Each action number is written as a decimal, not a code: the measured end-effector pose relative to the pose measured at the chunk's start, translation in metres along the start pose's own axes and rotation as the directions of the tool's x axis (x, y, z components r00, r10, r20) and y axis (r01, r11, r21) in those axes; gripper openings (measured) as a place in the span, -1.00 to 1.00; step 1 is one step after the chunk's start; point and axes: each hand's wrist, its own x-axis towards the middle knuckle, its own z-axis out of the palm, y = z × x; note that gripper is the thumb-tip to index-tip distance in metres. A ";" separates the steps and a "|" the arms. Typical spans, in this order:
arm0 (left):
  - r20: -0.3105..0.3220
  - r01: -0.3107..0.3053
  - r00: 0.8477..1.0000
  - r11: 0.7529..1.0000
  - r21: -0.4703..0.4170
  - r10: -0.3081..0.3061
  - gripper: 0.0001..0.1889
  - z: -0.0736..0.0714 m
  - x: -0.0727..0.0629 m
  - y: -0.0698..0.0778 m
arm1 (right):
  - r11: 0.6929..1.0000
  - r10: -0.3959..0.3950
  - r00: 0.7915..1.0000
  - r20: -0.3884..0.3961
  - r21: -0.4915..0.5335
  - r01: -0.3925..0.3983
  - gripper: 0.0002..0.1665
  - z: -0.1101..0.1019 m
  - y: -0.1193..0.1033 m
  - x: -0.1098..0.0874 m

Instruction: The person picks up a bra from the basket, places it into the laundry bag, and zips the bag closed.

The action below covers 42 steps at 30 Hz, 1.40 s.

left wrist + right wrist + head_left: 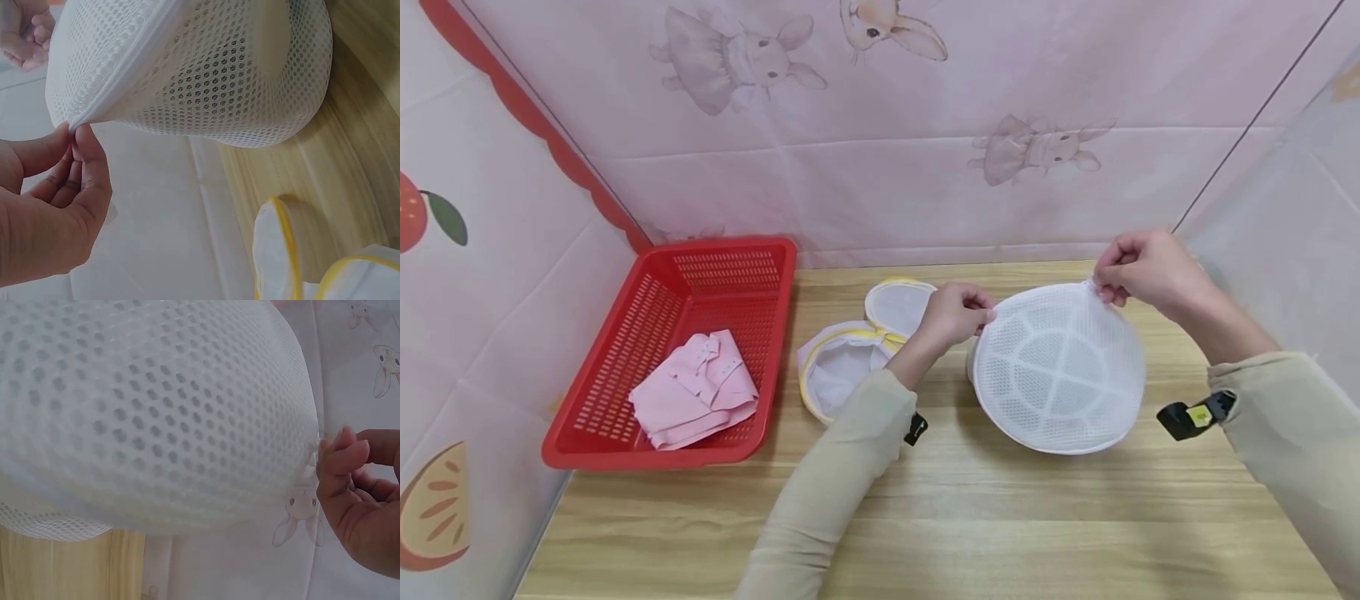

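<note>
A round white mesh laundry bag (1060, 367) stands on the right of the table, its round top tilted toward me. My left hand (957, 315) pinches its rim at the left between thumb and index finger; the left wrist view shows the mesh edge drawn to a point in that left hand (59, 200). At the back right of the rim, my right hand (1142, 271) pinches a small bit of the bag's edge. In the right wrist view the fingertips of the right hand (359, 494) meet at the mesh edge. Pale ribs show through the mesh.
Left of the white bag lies a smaller white bag with yellow trim (842, 367), its round lid (898, 304) folded back. A red plastic basket (778, 333) at the left holds a folded pink garment (696, 392). A rabbit-print wall covering (880, 192) rises behind the wooden table (1000, 533).
</note>
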 end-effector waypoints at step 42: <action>0.070 0.127 0.990 0.987 -0.102 -0.121 -0.87 0.007 -0.006 -0.035 | 0.998 0.031 0.999 -0.019 0.063 -0.030 -0.62 -0.005 0.059 0.008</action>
